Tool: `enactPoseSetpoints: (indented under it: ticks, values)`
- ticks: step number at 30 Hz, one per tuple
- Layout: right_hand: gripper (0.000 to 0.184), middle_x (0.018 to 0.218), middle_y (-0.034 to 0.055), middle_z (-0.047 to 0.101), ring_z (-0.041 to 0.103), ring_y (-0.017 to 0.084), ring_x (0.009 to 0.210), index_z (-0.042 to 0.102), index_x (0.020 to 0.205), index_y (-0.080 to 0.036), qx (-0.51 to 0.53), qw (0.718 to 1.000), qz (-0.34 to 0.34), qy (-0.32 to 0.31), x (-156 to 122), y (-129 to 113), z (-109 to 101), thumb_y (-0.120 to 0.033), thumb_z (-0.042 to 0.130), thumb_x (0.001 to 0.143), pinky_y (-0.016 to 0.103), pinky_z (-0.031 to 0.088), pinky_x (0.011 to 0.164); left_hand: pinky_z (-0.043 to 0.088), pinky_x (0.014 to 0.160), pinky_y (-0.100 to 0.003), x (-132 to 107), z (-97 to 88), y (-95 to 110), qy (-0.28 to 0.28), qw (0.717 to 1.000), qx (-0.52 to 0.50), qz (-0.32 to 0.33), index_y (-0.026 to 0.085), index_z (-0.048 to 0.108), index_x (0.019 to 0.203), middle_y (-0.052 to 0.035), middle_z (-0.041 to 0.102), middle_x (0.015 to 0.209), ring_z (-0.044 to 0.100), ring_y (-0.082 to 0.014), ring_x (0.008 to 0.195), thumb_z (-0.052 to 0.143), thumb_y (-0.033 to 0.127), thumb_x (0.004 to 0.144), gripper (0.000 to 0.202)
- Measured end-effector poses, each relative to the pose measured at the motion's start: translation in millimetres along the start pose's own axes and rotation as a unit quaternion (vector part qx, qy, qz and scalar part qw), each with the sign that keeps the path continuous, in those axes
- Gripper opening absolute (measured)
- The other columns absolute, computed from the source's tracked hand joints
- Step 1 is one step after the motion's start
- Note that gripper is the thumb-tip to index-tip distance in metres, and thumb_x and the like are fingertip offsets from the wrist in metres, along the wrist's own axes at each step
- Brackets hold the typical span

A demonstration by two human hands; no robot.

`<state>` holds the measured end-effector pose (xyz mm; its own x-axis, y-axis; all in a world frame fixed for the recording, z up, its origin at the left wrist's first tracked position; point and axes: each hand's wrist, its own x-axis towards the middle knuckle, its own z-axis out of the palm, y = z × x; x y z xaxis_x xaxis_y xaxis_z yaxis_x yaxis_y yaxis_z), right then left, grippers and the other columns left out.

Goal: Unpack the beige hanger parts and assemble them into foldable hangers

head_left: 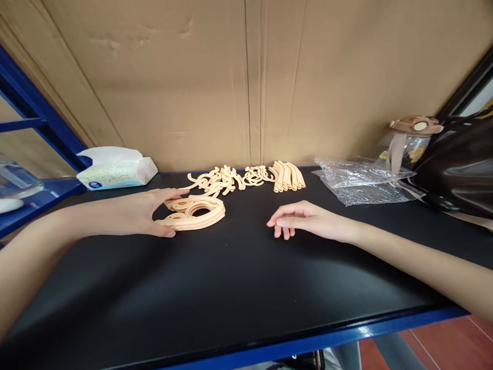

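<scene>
My left hand [148,211] grips a stack of peach-coloured curved plastic rings [195,213] lying on the black table [231,288], thumb at the near side and fingers at the far side. My right hand [298,220] hovers just above the table to the right of the stack, empty, with its fingers loosely stretched and pointing down. Behind the stack is a loose pile of similar peach pieces [227,180]. A neat row of curved peach pieces [288,176] stands to the pile's right.
A tissue pack [115,168] lies at the back left by a blue rack [34,118]. Clear plastic bags [358,180], a bottle with a brown lid [412,136] and a dark bag [458,169] sit at the back right. Cardboard [246,77] walls the back.
</scene>
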<state>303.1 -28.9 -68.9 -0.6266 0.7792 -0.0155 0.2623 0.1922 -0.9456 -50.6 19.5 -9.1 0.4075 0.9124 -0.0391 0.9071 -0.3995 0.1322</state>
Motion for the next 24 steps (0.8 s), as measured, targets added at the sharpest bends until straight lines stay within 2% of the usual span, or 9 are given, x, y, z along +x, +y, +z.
enactPoseSetpoints:
  ticks: [1, 3, 10, 19, 24]
  values:
    - [0.028, 0.087, 0.0046, 0.068, 0.060, 0.011, 0.071, 0.065, 0.102, -0.015, -0.002, 1.000, -0.001, -0.002, 0.1, 0.5, -0.2, -0.037, 0.051, 0.090, 0.025, 0.047, 0.068, 0.035, 0.100, -0.034, 0.1, -1.3, -0.2, -0.045, 0.999, -0.001, 0.005, 0.020, 0.035, 0.142, -0.0100, 0.045, 0.142, 0.047, -0.0276, 0.124, 0.064, 0.054, 0.067, 0.087]
    - [0.028, 0.088, 0.0046, 0.068, 0.061, 0.011, 0.071, 0.065, 0.102, -0.016, -0.004, 1.000, -0.004, -0.003, 0.0, 1.3, -0.7, -0.037, 0.051, 0.091, 0.025, 0.047, 0.069, 0.033, 0.103, -0.036, 0.5, -3.9, 0.6, -0.093, 0.996, 0.002, 0.003, 0.018, 0.025, 0.146, -0.0123, 0.038, 0.147, 0.042, -0.0285, 0.129, 0.060, 0.054, 0.072, 0.090]
    - [0.028, 0.088, 0.0046, 0.068, 0.061, 0.011, 0.072, 0.065, 0.102, -0.015, -0.009, 1.000, -0.007, -0.005, -1.2, 0.5, -1.6, -0.036, 0.051, 0.091, 0.025, 0.047, 0.069, 0.039, 0.097, -0.034, 1.9, -5.8, 4.3, -0.077, 0.997, 0.021, 0.001, 0.021, 0.025, 0.146, -0.0099, 0.045, 0.142, 0.051, -0.0283, 0.120, 0.060, 0.053, 0.072, 0.088]
    - [0.025, 0.087, 0.0043, 0.068, 0.061, 0.009, 0.071, 0.064, 0.102, -0.014, -0.014, 1.000, -0.014, -0.009, -1.2, 0.8, -2.2, -0.032, 0.049, 0.092, 0.024, 0.048, 0.068, 0.035, 0.101, -0.037, 2.0, -6.6, 3.8, -0.094, 0.995, 0.012, -0.005, 0.021, 0.023, 0.147, -0.0113, 0.042, 0.144, 0.047, -0.0296, 0.123, 0.059, 0.055, 0.075, 0.088]
    - [0.025, 0.087, 0.0045, 0.068, 0.061, 0.010, 0.072, 0.064, 0.102, -0.014, -0.016, 1.000, -0.012, -0.009, -1.4, -0.7, -1.9, -0.032, 0.048, 0.092, 0.024, 0.048, 0.069, 0.034, 0.101, -0.040, 0.3, -8.3, 8.5, -0.088, 0.996, 0.030, -0.016, 0.022, 0.023, 0.147, -0.0113, 0.042, 0.144, 0.047, -0.0305, 0.123, 0.058, 0.051, 0.076, 0.085]
